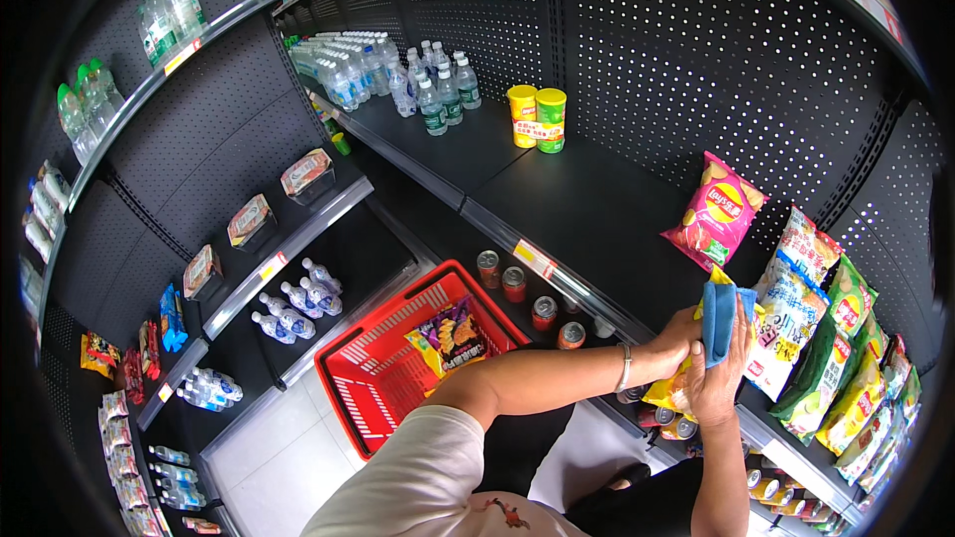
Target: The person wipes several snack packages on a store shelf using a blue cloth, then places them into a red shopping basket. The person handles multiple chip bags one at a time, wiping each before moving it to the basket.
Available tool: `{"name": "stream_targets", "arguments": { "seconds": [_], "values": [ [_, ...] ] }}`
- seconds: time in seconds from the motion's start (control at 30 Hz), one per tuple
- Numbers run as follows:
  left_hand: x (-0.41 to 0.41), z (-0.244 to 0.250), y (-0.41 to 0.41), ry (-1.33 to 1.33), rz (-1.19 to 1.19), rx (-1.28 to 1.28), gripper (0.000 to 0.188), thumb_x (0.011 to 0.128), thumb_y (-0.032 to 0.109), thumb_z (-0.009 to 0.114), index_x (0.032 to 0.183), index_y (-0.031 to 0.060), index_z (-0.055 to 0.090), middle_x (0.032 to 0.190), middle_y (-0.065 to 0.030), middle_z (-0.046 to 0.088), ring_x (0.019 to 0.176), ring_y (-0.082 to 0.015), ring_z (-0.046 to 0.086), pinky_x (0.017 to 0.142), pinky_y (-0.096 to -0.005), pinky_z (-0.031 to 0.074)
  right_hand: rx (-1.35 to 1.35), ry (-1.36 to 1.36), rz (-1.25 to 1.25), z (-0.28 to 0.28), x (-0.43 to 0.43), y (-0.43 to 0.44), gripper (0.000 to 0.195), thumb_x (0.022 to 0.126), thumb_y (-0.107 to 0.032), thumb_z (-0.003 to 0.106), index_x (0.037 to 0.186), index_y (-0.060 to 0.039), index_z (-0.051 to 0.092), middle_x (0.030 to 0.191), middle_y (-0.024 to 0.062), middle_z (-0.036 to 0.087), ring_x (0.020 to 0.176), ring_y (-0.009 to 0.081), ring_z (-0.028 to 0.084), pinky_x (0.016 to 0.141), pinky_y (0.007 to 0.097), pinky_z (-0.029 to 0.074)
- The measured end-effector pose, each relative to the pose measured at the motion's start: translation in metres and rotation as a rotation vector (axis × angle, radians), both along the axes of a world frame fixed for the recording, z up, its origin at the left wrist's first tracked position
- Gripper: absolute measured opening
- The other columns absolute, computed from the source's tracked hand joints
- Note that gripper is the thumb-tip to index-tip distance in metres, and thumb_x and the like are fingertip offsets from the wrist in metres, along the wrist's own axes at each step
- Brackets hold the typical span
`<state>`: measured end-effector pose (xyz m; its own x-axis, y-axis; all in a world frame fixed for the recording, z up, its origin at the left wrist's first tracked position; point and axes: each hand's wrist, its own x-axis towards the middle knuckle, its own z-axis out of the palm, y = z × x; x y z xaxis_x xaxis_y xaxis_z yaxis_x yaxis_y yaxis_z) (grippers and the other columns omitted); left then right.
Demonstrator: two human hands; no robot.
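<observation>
My right hand [720,380] presses a folded blue cloth [720,321] against a yellow snack bag [671,394]. Behind the cloth, my left hand [677,343] holds the same bag by its side; most of its fingers are hidden. Both hands are above the front edge of the shelf. Just beyond them a pink Lay's chip bag [720,210] leans near the perforated back panel. White, green and yellow chip bags [794,313] stand in rows to the right of my hands.
A red shopping basket [357,397] with a snack bag [449,335] in it is at the left of my body. Drink cans [545,311] stand on the lower shelf. Two joined chip canisters [537,119] and water bottles [445,101] stand farther back. Boxed goods [251,221] line the left shelves.
</observation>
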<state>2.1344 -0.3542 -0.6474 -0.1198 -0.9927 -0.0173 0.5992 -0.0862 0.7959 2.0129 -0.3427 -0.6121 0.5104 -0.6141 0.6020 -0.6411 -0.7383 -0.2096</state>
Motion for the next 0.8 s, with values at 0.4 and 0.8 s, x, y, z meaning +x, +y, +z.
{"name": "stream_targets", "arguments": {
  "seconds": [0.4, 0.8],
  "values": [
    [-0.001, -0.01, -0.003, 0.041, 0.013, -0.033, 0.043, 0.09, 0.023, 0.063, 0.125, -0.002, 0.055, 0.119, -0.0122, 0.063, 0.107, -0.0179, 0.063, 0.097, -0.0309, 0.05, -0.015, -0.035, 0.038, 0.002, 0.002, 0.0, 0.062, 0.099, -0.045, 0.043, 0.137, 0.0048, 0.044, 0.145, 0.0282, 0.041, 0.135, 0.0441, 0.037, 0.114, 0.0542, 0.022],
    [0.0, 0.001, 0.004, 0.042, 0.043, -0.014, 0.039, 0.089, 0.02, 0.062, 0.121, -0.0024, 0.057, 0.112, -0.0109, 0.066, 0.101, -0.0148, 0.064, 0.091, -0.029, 0.053, 0.003, -0.039, 0.05, 0.003, 0.001, 0.001, 0.066, 0.099, -0.048, 0.042, 0.141, 0.0027, 0.04, 0.149, 0.0256, 0.037, 0.139, 0.0422, 0.034, 0.115, 0.0542, 0.021]
  ]
}}
